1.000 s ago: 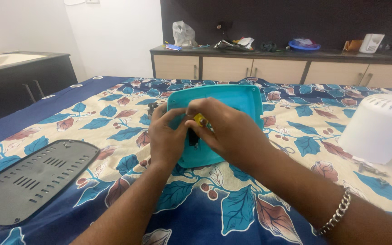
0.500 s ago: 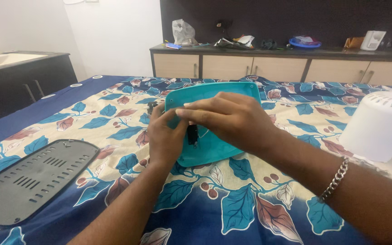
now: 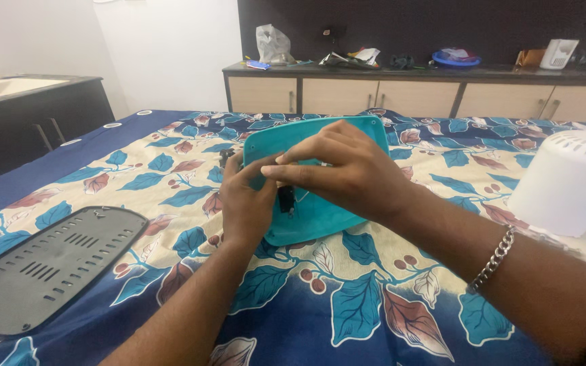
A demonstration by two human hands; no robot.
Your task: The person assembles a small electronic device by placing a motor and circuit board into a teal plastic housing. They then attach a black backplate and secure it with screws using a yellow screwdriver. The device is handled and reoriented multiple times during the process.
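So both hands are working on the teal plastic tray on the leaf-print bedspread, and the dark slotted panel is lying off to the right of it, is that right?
Not quite. Both hands, left and right, are on the teal plastic tray on the leaf-print bedspread, but the head view shows the dark slotted panel lying off to the left. What sits to the right is a white vented cover.

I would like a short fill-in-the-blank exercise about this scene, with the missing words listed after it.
1. Both hands work on a ____ plastic tray tilted up from the bedsheet.
2. The dark slotted panel lies to the ____ of the left hand.
3. The right hand has a ____ chain bracelet on its wrist.
4. The white vented cover stands on the tray's ____ side.

Missing words: teal; left; silver; right
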